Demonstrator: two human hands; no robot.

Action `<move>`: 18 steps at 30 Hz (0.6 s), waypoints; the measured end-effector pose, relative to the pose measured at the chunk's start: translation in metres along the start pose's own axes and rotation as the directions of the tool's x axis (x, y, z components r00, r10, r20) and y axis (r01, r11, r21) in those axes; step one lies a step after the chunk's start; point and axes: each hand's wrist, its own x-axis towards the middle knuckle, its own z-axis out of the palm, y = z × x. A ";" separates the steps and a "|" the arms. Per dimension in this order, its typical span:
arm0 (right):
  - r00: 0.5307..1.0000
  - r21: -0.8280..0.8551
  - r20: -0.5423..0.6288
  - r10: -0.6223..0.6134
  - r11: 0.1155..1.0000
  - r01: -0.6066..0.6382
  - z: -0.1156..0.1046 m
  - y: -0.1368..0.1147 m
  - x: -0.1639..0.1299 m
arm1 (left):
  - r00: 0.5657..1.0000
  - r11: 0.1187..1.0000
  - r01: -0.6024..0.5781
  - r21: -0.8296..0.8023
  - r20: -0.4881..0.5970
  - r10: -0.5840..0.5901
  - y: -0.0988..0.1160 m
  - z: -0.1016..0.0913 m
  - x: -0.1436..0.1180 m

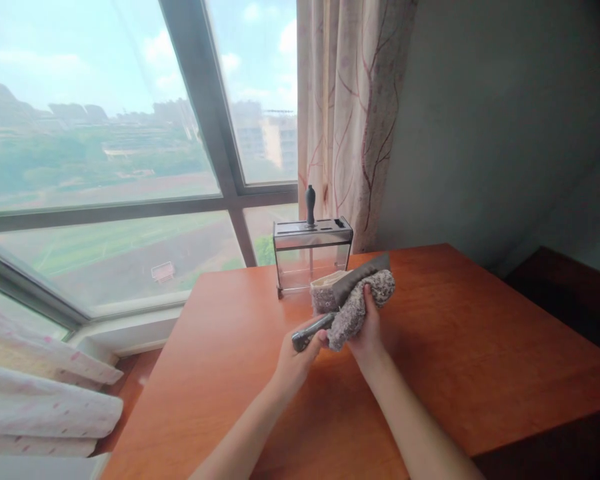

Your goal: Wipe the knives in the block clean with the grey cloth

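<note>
A kitchen knife with a dark handle (313, 331) and a broad grey blade (363, 277) is held above the table, its blade pointing away and to the right. My left hand (297, 357) is closed around the handle. A fluffy grey cloth (353, 317) is folded about the blade, with part of it on the far side. My right hand (369, 333) grips this cloth against the blade, thumb on top. Just behind stands a clear-sided knife block (313, 237), with one dark-handled tool (310, 203) upright in it.
The reddish-brown wooden table (220, 400) spreads under my hands. A large window (105, 167) runs along the left and front, with a patterned curtain (350, 100) at the table's far edge. Another curtain (40, 407) hangs low at the left. A grey wall (480, 133) stands to the right.
</note>
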 end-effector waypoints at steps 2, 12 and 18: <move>1.000 0.009 -0.003 -0.031 0.999 0.031 -0.003 -0.011 0.003 | 1.000 1.000 0.013 0.009 0.028 -0.013 0.003 0.001 -0.001; 0.994 0.039 0.012 -0.110 0.993 0.109 -0.007 -0.036 0.008 | 0.999 0.997 0.037 -0.068 0.038 -0.034 0.004 0.003 -0.006; 1.000 0.038 0.018 -0.025 0.999 0.024 -0.002 -0.019 0.002 | 0.986 0.959 0.128 -0.253 0.134 -0.096 -0.016 0.033 -0.014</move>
